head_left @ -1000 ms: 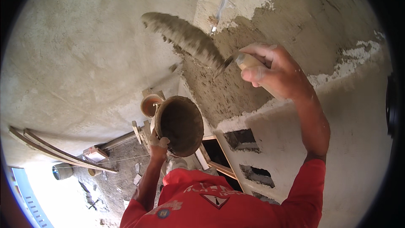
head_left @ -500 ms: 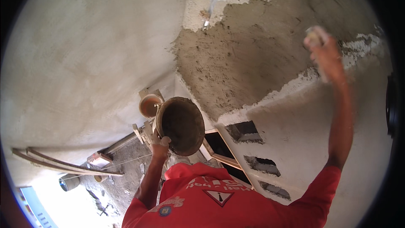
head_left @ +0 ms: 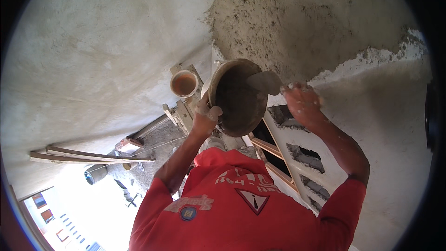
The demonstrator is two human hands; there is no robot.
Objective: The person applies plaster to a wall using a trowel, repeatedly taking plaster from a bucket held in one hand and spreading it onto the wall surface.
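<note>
A grey-caked bucket (head_left: 231,63) is tilted in front of me, its mouth turned toward me and its inside dark. My left hand (head_left: 206,115) grips the near left side of the rim, thumb over the edge. Closed around the handle of a trowel (head_left: 265,82), my right hand (head_left: 302,103) is at the right of the bucket. The flat trowel blade reaches over the bucket's right rim into its mouth. Pale smears cover my right knuckles. Ahead, rough damp mortar (head_left: 297,23) coats the upper wall, ending at a ragged whitish edge.
A second bucket (head_left: 184,83) with an orange-brown inside stands below, on wooden boards. Long curved planks (head_left: 88,155) lean at the lower left. Block-shaped openings (head_left: 304,158) and a wooden frame (head_left: 274,151) line the right wall. A barrel (head_left: 95,174) lies near bright daylight.
My right hand has come down and left from the wall, bringing the trowel to the bucket. The bucket, with my left hand on it, is now higher and further right in view.
</note>
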